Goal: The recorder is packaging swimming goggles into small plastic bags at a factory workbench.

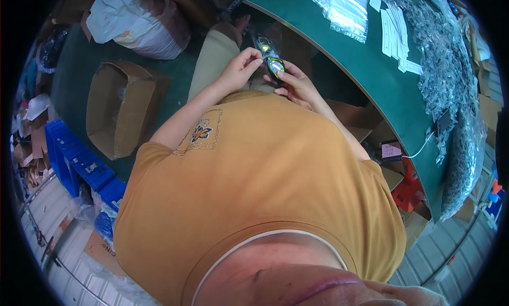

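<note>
A pair of dark-framed sunglasses [275, 67] with shiny yellow-green mirrored lenses is held over my lap, tilted so that one lens lies beyond the other. Clear film seems to surround the farther lens. My right hand [298, 85] grips the nearer lens end, thumb on its edge and fingers curled beneath. From the left, my left hand [239, 71] pinches thumb against forefinger at the side of the glasses, near the bridge. Whether those fingertips hold frame or film is hard to make out.
A green-topped table [339, 51] curves along my right, bearing clear plastic bags [347, 11], white tags [395, 35] and a heap of clear wrappers [442, 57]. To my left are an open cardboard box [130, 112], a stuffed white sack [140, 25] and blue plastic bins [87, 165].
</note>
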A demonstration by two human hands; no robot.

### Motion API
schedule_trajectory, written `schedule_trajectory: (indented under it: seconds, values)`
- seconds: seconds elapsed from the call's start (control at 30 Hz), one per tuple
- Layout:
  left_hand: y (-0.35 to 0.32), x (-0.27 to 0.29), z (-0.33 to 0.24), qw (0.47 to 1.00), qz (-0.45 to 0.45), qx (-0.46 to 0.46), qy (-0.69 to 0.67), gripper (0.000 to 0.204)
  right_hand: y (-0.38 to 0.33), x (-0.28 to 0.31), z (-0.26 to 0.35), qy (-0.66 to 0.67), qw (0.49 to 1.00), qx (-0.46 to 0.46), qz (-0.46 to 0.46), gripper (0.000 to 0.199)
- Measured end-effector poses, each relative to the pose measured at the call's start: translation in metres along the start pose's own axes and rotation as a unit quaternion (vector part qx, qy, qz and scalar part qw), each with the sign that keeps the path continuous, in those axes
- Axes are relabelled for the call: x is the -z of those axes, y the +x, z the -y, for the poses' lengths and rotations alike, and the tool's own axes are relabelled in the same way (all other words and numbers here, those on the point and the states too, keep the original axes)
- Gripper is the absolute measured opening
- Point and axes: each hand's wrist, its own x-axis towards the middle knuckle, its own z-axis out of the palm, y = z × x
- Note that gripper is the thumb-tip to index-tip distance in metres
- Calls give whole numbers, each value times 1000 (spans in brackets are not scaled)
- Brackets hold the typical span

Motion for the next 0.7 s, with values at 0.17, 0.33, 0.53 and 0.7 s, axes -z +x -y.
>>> schedule_trajectory:
  seconds: [0.17,0.33,0.53,0.7]
  values:
    - [2,-10,-21,972,-40,-131,191,9,11,1,-13,-24,999,41,-26,46]
    - [-1,-18,-28,960,-16,-148,238,10,18,-5,-16,-26,994,78,-74,46]
    - [0,-20,-17,955,22,-129,267,9,35,-11,-23,-63,976,128,-164,46]
    - [1,-24,-9,993,-2,-45,113,19,42,-21,-27,-75,964,171,-188,31]
